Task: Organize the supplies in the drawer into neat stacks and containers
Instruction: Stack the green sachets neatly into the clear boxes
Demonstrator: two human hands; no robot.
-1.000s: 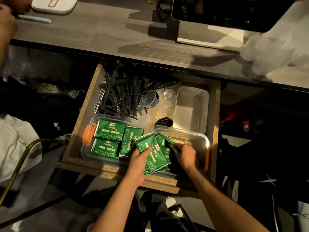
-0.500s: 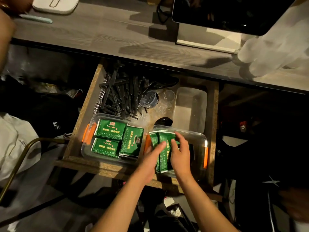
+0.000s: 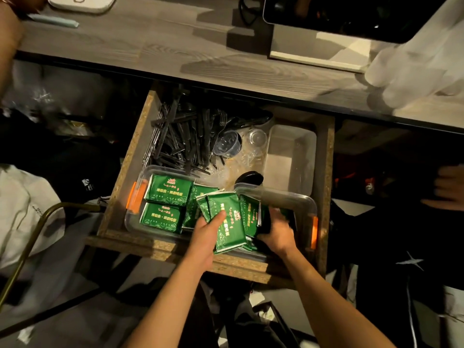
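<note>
Open drawer below a wooden counter, seen from above the person's forearms.

At 9 o'clock in the drawer's front half, a clear bin with an orange latch holds green packets laid flat in neat stacks. At 12 o'clock of this bin, loose black cutlery fills the drawer's back left.

At the middle, the left hand grips a fanned bunch of the same packets, thumb laid across the top face and fingers hidden beneath; the bunch hangs over the seam between the two bins.

At 3 o'clock of it, the right hand reaches into a second bin, fingers curled round something dark beside more packets; what exactly it clasps cannot be told. At 12 o'clock of that bin lie small clear cups and an empty tub.

Step in hand, as judged: gathering the loose packets from the right bin to join the stacked ones on the left. The next move calls for squaring the fanned bunch edge to edge, then lowering it flat into the free space at the left bin's 3 o'clock side. The cutlery remains unsorted.
</note>
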